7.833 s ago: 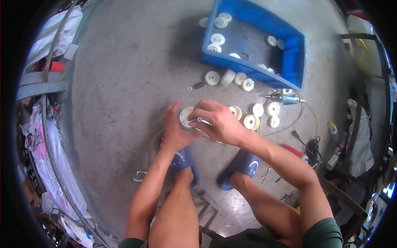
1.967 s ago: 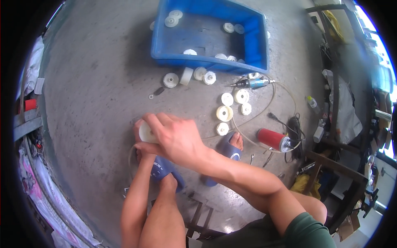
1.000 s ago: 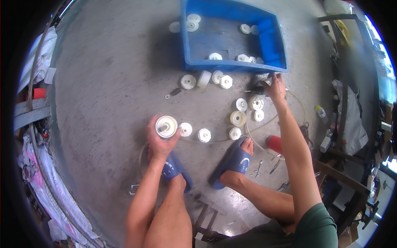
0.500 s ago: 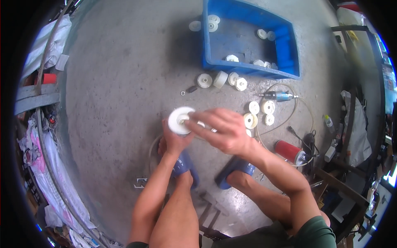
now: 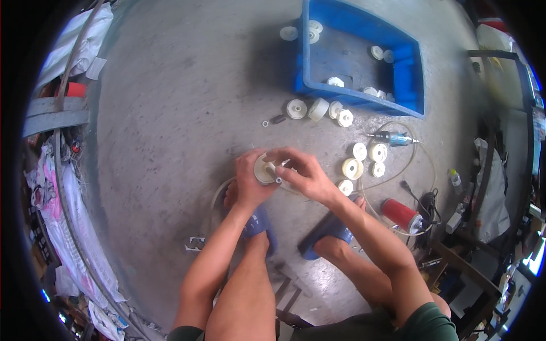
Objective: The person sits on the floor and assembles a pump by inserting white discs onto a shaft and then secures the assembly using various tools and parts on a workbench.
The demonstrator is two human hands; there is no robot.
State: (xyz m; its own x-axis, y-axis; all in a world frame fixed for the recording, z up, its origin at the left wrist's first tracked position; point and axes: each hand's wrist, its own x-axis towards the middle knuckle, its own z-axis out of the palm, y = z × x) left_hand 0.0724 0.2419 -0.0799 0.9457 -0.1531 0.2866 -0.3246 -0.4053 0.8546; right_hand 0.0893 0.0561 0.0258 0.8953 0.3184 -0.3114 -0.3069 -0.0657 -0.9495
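Head view: the left hand (image 5: 250,177) encircles one white round part (image 5: 261,169), nearer the person than the blue crate (image 5: 408,71); the right hand (image 5: 304,175) bends its fingers narrowly at the part's right side, hold unclear. Four white discs (image 5: 296,109) stand just beside the crate's near wall; five cream-white wheels (image 5: 359,151) lie nearer the person. The crate contains at least seven white pieces (image 5: 335,82).

No writing is legible (the left blue slipper (image 5: 261,220) carries only blurred pale marks).
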